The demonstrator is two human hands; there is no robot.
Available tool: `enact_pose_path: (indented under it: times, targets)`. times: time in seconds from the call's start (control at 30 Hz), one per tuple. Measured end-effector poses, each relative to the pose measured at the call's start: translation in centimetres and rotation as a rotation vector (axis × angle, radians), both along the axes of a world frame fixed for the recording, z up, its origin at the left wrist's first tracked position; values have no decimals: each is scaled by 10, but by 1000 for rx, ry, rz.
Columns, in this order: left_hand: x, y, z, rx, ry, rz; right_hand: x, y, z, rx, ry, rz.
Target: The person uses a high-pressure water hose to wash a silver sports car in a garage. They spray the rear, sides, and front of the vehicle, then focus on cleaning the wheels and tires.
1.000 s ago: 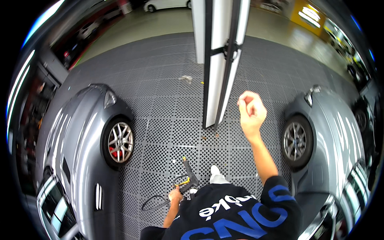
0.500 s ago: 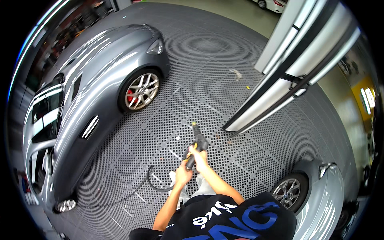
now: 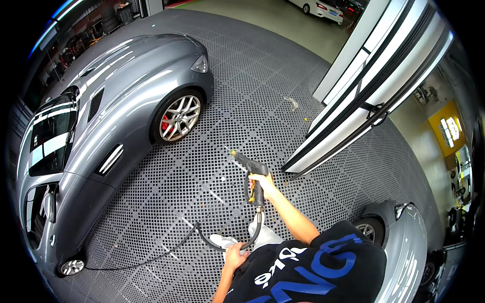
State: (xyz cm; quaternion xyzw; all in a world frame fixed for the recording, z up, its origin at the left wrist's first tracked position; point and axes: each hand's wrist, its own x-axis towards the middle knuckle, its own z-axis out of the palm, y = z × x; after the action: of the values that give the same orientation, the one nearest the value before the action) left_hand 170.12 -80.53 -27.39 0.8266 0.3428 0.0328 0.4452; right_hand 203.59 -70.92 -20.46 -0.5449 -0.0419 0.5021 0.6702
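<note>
My right hand [image 3: 262, 182] grips the black pressure-washer gun [image 3: 252, 169], its yellow-tipped nozzle pointing forward and left toward the grey car's front. A little whitish spray shows by the nozzle. Below the gun, my left hand [image 3: 235, 257] is closed on the black hose [image 3: 260, 230], near my shirt. The hose loops down and runs left along the perforated floor tiles [image 3: 172, 202]. The grey car [image 3: 121, 96] stands on my left, its front wheel [image 3: 177, 117] with silver spokes and red caliper facing me.
A tall white-and-black folded panel partition [image 3: 353, 111] stands ahead right. Another silver car [image 3: 404, 237] is behind it at lower right. A white car [image 3: 323, 10] is parked beyond, a yellow wall sign [image 3: 444, 131] far right, stacked tyres [image 3: 111, 20] at back left.
The view has turned left toward the grey car. My right hand came down from raised onto the gun; my left hand left the gun for the hose. The gun now tilts left.
</note>
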Motion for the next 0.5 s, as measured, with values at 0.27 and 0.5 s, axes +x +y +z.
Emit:
enact_pose_path:
  times: [0.27, 0.5]
  targets:
    - [-98, 50, -117, 317, 187, 233, -88, 82, 43, -27, -324, 310]
    - [-115, 29, -103, 89, 368, 196, -113, 98, 65, 50, -489, 346]
